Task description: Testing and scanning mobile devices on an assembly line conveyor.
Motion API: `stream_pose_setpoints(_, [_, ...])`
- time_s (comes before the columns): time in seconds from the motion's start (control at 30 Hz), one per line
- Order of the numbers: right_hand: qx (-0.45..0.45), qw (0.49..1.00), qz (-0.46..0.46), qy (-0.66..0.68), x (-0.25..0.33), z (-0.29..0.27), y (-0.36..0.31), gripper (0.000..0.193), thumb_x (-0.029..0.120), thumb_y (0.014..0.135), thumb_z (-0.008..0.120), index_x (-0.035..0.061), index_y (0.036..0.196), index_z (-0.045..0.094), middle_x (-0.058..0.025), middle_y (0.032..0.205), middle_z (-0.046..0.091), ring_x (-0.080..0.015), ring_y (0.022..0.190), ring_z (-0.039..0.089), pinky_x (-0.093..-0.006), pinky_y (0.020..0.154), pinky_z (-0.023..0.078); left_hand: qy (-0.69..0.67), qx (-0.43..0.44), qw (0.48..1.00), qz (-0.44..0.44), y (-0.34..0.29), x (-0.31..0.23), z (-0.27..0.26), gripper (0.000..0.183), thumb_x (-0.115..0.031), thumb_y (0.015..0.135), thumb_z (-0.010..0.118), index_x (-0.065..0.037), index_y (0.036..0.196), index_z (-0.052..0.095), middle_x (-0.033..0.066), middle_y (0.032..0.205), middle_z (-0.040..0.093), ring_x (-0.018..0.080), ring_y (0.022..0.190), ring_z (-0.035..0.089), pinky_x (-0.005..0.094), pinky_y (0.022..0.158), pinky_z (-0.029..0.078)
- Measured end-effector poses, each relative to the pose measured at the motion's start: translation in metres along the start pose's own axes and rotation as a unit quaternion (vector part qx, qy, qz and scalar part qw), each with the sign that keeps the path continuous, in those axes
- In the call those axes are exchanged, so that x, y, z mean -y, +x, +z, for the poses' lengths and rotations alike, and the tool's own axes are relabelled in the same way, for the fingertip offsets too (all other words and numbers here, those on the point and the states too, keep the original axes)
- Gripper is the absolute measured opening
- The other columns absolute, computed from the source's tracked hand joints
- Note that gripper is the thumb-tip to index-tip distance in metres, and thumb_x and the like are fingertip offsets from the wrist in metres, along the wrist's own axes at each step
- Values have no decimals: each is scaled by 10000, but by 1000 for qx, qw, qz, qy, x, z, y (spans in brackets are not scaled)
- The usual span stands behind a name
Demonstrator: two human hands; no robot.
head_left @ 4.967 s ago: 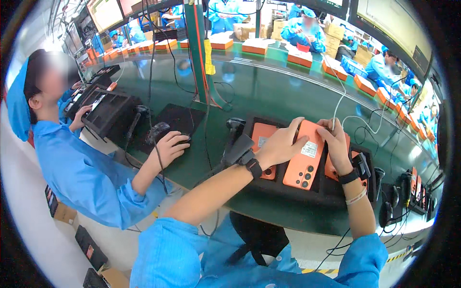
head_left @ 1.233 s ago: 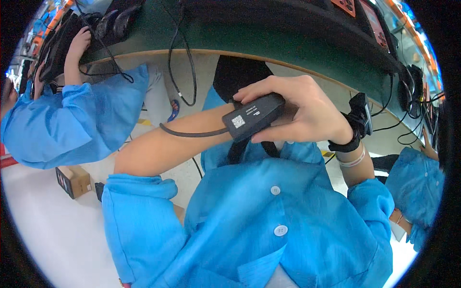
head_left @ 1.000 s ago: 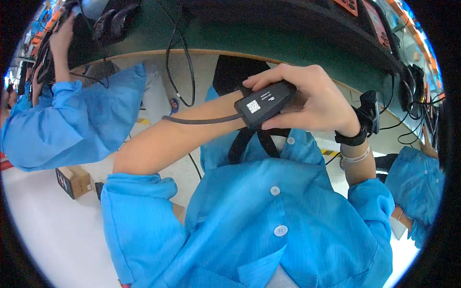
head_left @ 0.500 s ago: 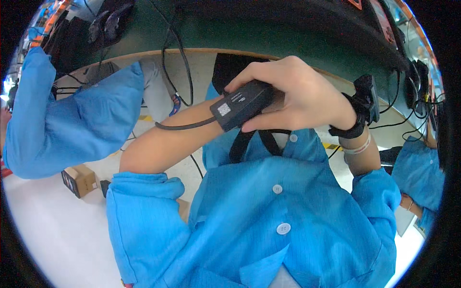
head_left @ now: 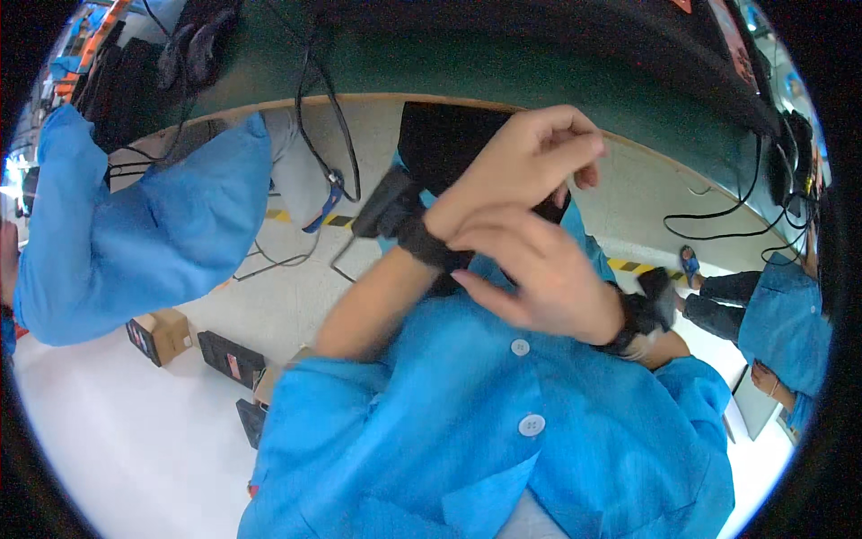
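My left hand (head_left: 548, 157) reaches across in front of me, its fingers loosely curled with nothing visible in them. Around the left wrist sits a black wrist strap (head_left: 426, 244), and a black box-shaped device (head_left: 386, 202) is on its outer side. My right hand (head_left: 548, 274) lies over the left wrist, thumb and fingers apart, fingertips at the strap's edge; some blur hides whether they touch it. A second black strap with a device (head_left: 651, 301) is on my right wrist, beside a pale bracelet.
A green-topped bench (head_left: 449, 81) with a wooden edge runs ahead, and black cables (head_left: 337, 135) hang from it. Left, a person in a blue jacket (head_left: 171, 225) stands close. On the white surface lie a cardboard box (head_left: 162, 335) and a flat black box (head_left: 231, 357). Another person (head_left: 781, 314) is at right.
My right hand has let go of the black device at my left wrist and moved down to the strap. The left hand, formerly covered, now shows, and the left forearm has turned.
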State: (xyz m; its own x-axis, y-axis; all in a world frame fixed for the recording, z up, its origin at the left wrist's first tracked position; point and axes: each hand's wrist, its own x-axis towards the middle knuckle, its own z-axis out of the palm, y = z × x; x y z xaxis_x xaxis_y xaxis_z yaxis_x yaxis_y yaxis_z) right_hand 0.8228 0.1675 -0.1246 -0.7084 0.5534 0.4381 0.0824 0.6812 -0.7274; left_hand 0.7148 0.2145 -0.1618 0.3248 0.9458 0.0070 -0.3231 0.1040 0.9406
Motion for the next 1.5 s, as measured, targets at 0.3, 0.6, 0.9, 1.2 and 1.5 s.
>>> stream_pose_setpoints(0.3, [29,997,67,-10,-3,67,-33,447,18,707,733,3,1120,563,-148,1009,582,-313,938,618,-367,792,528,-154,-170,972,41,-45,9,-38,246,-237,933,534,3,914,589,63,687,571,135,593,521,262,453,376])
stream_pose_setpoints(0.6, [117,973,145,139,-25,84,-31,308,52,736,733,34,996,568,-125,880,578,-276,803,609,-355,687,507,-246,-248,935,66,-63,26,-61,194,-273,936,529,-84,914,565,2,723,517,133,703,487,245,538,341])
stream_pose_setpoints(0.9, [243,940,76,226,-55,64,-18,201,165,814,690,19,880,568,-135,842,605,-309,789,609,-388,691,486,-310,-259,912,70,-60,36,-67,172,-257,932,544,-87,914,569,5,758,524,137,737,482,255,568,361])
stream_pose_setpoints(1.2, [177,961,120,176,-59,66,-18,199,149,835,699,9,915,581,-121,813,609,-263,744,620,-357,644,487,-332,-255,907,56,-56,30,-75,170,-247,920,541,-83,890,568,-11,693,466,144,713,451,258,530,349])
stream_pose_setpoints(1.5, [147,969,90,176,-57,71,-19,177,165,807,692,54,922,615,-127,836,628,-308,787,637,-400,687,514,-463,-220,852,104,-59,30,-78,147,-187,926,522,-70,861,584,-26,650,403,117,678,397,233,493,325])
